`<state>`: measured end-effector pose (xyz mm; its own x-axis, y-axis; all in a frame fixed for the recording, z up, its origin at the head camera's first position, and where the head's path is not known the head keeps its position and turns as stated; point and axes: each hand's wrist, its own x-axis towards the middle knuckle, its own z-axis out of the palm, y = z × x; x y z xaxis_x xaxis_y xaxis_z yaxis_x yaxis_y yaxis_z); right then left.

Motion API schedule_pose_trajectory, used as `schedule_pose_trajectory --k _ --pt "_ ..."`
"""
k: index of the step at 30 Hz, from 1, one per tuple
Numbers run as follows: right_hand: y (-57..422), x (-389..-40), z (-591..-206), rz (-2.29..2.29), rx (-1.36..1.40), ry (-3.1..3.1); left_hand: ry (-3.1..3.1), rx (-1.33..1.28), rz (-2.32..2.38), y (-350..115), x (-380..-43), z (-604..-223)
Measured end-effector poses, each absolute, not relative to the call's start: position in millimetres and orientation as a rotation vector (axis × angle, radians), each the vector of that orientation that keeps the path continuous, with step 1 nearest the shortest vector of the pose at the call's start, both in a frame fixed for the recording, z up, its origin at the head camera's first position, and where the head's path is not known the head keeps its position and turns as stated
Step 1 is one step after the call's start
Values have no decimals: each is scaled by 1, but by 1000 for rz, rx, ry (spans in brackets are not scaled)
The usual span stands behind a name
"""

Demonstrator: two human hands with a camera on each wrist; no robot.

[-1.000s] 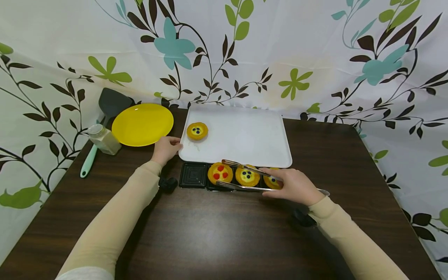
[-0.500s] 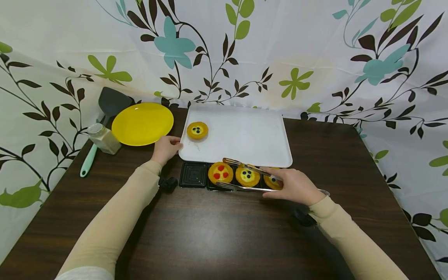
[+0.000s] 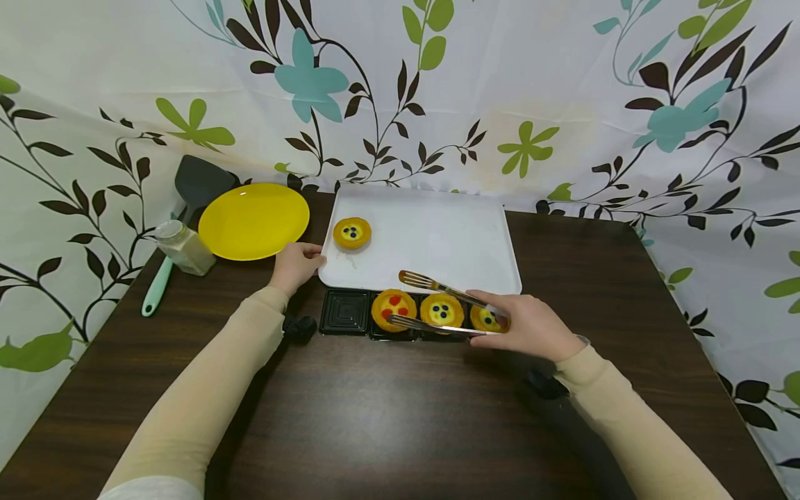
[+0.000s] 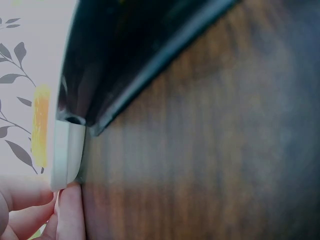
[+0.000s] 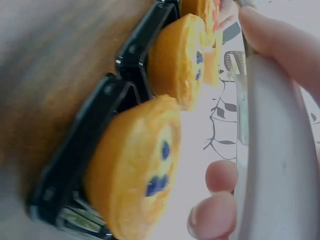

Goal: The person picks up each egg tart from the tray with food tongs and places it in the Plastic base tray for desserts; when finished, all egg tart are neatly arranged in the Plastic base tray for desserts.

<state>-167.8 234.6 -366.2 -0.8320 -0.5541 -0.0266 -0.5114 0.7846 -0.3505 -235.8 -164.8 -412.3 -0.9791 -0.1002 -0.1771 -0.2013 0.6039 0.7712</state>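
My left hand (image 3: 296, 267) pinches the left edge of a white tray (image 3: 437, 243), thumb and fingers at its rim (image 4: 61, 165) in the left wrist view. On the tray sits one egg tart (image 3: 352, 233) with blue dots. My right hand (image 3: 528, 323) grips metal tongs (image 3: 420, 280), their arms spread above a row of tarts. In a black sectioned container (image 3: 346, 312) sit a red-dotted tart (image 3: 392, 303) and two blue-dotted ones, a middle tart (image 3: 442, 310) and a right tart (image 5: 135, 165) partly behind the tongs and hand. The leftmost section holds nothing.
Left of the tray lies a yellow plate (image 3: 253, 226). Beside it are a tilted glass jar (image 3: 187, 250) and a spatula (image 3: 203, 182) with a mint handle. A floral curtain (image 3: 400, 90) hangs behind the dark wooden table (image 3: 387, 417).
The tongs have risen slightly, with their tips a little farther up over the tarts, and my right hand has shifted with them. My left hand stays at the tray's edge.
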Motion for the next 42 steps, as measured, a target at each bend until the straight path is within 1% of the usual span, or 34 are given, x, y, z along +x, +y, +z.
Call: schedule_pose_trajectory --k 4,10,18,24,32,42 --pt "226 -181 -359 -516 -850 2841 2703 -267 1326 -167 -236 -412" --pt "207 -213 -351 -490 -789 2849 2704 -287 1334 -169 -238 -414" --pt "177 -254 -350 -430 -845 2848 2688 -274 1348 -163 -239 -417" --pt "150 -277 -351 -417 -811 2843 2706 -268 1360 -163 -239 -416" --pt "133 -292 -356 -348 -733 2831 2687 -284 1348 -164 -242 -418" --pt "127 -296 -362 -352 -681 2794 2712 -287 1348 -167 -241 -418"
